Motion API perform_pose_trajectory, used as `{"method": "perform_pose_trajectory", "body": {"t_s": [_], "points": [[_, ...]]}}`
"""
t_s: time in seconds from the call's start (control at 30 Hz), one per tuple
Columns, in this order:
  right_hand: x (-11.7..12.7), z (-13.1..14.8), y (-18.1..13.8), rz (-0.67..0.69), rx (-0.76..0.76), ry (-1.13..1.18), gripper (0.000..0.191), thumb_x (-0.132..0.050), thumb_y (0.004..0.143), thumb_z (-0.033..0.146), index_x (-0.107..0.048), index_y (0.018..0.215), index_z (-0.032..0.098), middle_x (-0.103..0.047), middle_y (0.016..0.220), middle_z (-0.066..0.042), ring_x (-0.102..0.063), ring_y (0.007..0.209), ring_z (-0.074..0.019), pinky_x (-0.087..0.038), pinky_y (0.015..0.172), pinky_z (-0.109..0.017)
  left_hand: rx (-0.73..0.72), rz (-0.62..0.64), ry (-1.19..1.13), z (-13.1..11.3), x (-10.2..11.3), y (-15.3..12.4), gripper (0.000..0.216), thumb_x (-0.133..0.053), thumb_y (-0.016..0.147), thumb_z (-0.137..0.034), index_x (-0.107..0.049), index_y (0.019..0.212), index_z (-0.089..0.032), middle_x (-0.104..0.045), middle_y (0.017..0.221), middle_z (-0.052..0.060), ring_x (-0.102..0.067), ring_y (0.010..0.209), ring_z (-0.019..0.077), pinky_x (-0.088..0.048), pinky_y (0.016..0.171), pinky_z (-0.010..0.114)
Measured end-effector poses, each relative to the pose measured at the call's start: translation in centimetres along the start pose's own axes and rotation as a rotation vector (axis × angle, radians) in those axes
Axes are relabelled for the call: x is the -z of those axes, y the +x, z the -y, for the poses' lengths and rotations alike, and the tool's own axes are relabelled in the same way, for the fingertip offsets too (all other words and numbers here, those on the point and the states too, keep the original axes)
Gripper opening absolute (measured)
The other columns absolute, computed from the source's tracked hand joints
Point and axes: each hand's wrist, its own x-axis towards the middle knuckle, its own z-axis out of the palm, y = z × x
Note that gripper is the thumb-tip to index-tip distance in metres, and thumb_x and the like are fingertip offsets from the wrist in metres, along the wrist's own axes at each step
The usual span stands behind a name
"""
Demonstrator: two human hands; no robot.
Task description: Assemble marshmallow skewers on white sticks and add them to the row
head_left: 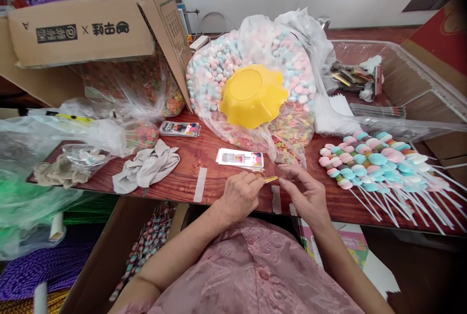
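A small golden strip [270,179] is pinched at its left end between the closed thumb and fingers of the left hand [242,192], and is held above the front part of the table [233,185]. The right hand [306,195] is held just beside the strip's other end, with its thumb and fingers parted by a narrow gap; whether the strip is touched by them cannot be told. Just beyond the left hand, a stack of printed cards [241,158] is laid flat. To the right, marshmallow skewers [375,161] are heaped, their white sticks pointed toward the table's front edge.
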Motion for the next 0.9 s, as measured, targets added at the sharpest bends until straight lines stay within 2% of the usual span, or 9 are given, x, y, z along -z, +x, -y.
{"method": "perform_pose_trajectory", "body": {"t_s": [0.07, 0.23, 0.47, 0.57, 0.73, 0.9], "points": [[1.0, 0.2, 0.7, 0.112, 0.100, -0.135, 0.023, -0.062, 0.088, 0.028, -0.068, 0.109, 0.022, -0.072, 0.105, -0.006, -0.067, 0.087, -0.0184, -0.054, 0.076, -0.031, -0.005, 0.021, -0.019, 0.1, 0.2, 0.0, 0.024, -0.047, 0.090, -0.006, -0.069, 0.095, -0.015, -0.069, 0.077, 0.004, -0.060, 0.070, 0.0164, -0.046, 0.062, 0.028], [2.6, 1.0, 2.4, 0.428, 0.332, -0.394, 0.018, -0.052, 0.094, 0.023, -0.070, 0.095, 0.019, -0.073, 0.088, -0.004, -0.067, 0.081, -0.0173, -0.050, 0.075, -0.031, -0.055, 0.072, -0.016, 0.4, 0.3, 0.2, 0.022, -0.047, 0.090, -0.008, -0.068, 0.087, -0.015, -0.068, 0.079, 0.004, -0.057, 0.070, 0.0161, -0.045, 0.064, 0.027], [3.1, 2.3, 3.0, 0.654, 0.503, -0.690, 0.024, -0.045, 0.093, 0.015, -0.069, 0.093, 0.018, -0.072, 0.089, -0.007, -0.066, 0.082, -0.0190, -0.048, 0.074, -0.031, -0.120, 0.164, -0.011, 0.7, 0.2, 0.1, 0.026, -0.043, 0.091, -0.010, -0.068, 0.097, -0.016, -0.067, 0.086, 0.006, -0.057, 0.076, 0.0169, -0.048, 0.069, 0.029], [3.2, 2.7, 3.0, 0.692, 0.609, -0.840, 0.024, -0.044, 0.089, 0.008, -0.067, 0.089, 0.016, -0.070, 0.086, -0.008, -0.064, 0.075, -0.0193, -0.045, 0.068, -0.031, -0.119, 0.170, -0.037, 0.8, 0.2, 0.2, 0.028, -0.041, 0.093, -0.010, -0.068, 0.099, -0.016, -0.067, 0.085, 0.006, -0.058, 0.078, 0.0162, -0.049, 0.071, 0.028], [3.3, 2.9, 2.7, 0.659, 0.749, -1.003, 0.024, -0.045, 0.083, 0.001, -0.064, 0.087, 0.015, -0.066, 0.080, -0.008, -0.059, 0.071, -0.0199, -0.042, 0.065, -0.032, -0.114, 0.159, -0.093, 0.8, 0.1, 0.4, 0.028, -0.041, 0.094, -0.010, -0.067, 0.102, -0.014, -0.067, 0.084, 0.006, -0.058, 0.077, 0.0156, -0.049, 0.070, 0.027], [3.8, 2.3, 3.0, 0.661, 0.733, -0.904, 0.031, -0.044, 0.082, 0.000, -0.065, 0.098, 0.015, -0.070, 0.089, -0.009, -0.063, 0.075, -0.0205, -0.047, 0.068, -0.032, -0.113, 0.162, -0.116, 1.0, 0.0, 0.5, 0.029, -0.041, 0.093, -0.010, -0.068, 0.101, -0.014, -0.065, 0.081, 0.005, -0.058, 0.078, 0.0157, -0.049, 0.069, 0.026]]}}
